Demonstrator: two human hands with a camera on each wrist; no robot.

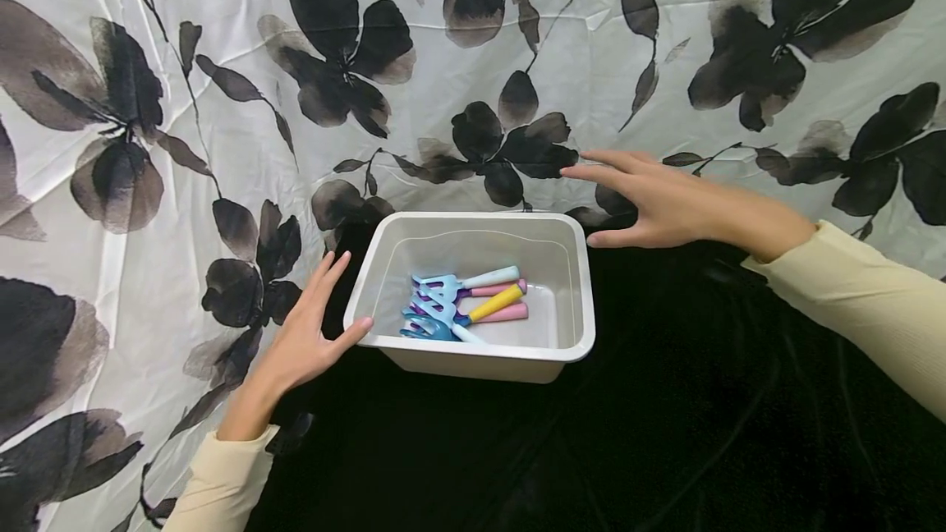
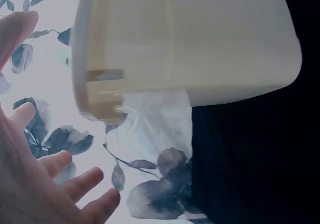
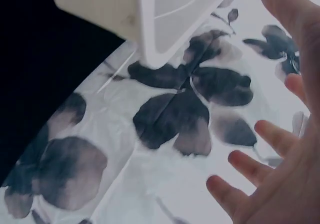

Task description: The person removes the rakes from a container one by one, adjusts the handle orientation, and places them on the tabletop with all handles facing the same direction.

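A pale grey plastic bin [image 1: 473, 360] stands in the middle of the head view. Inside it lie several toy garden forks, among them a light blue fork [image 1: 441, 289] and one with a yellow handle [image 1: 497, 303]; pink handles show between them. My left hand [image 1: 299, 343] is at the bin's left side, fingers spread, thumb tip right at the front left corner of the rim. Off the right rim is my right hand [image 1: 650, 195], fingers stretched toward the bin and holding nothing. Both wrist views show spread fingers beside the bin wall [image 2: 200, 43].
The bin rests on a black cloth surface [image 1: 665, 401]. Behind it and along the left hangs a white cloth [image 1: 414, 105] printed with dark flowers, close to the bin's back edge.
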